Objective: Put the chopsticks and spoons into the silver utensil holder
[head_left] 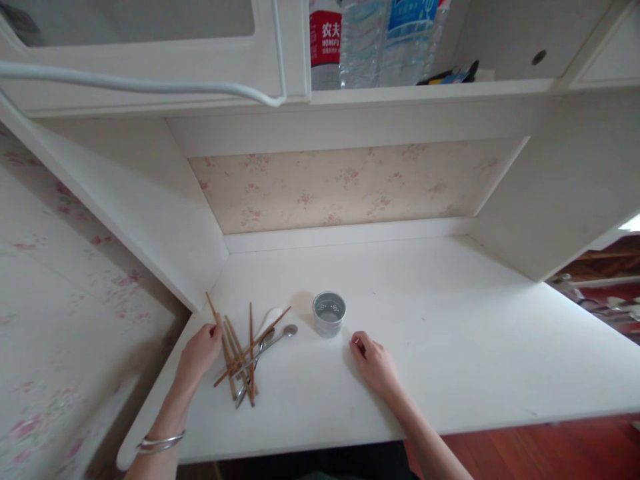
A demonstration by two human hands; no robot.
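Note:
A loose pile of wooden chopsticks (239,350) lies crossed on the white desk (450,347), mixed with metal spoons (273,340) and a white spoon (271,316). My left hand (200,353) rests at the pile's left edge, fingers curled and pinched on one chopstick (214,312) that points up and away. A bracelet sits on that wrist. My right hand (374,363) lies on the desk to the right, fingers curled under, holding nothing visible. A small grey cup (329,313) stands between the pile and my right hand.
The desk sits in a white alcove with side panels and a floral back wall (345,183). A shelf above holds water bottles (380,40). A white cable (150,83) runs across the upper left. Wooden floor (550,450) shows below right.

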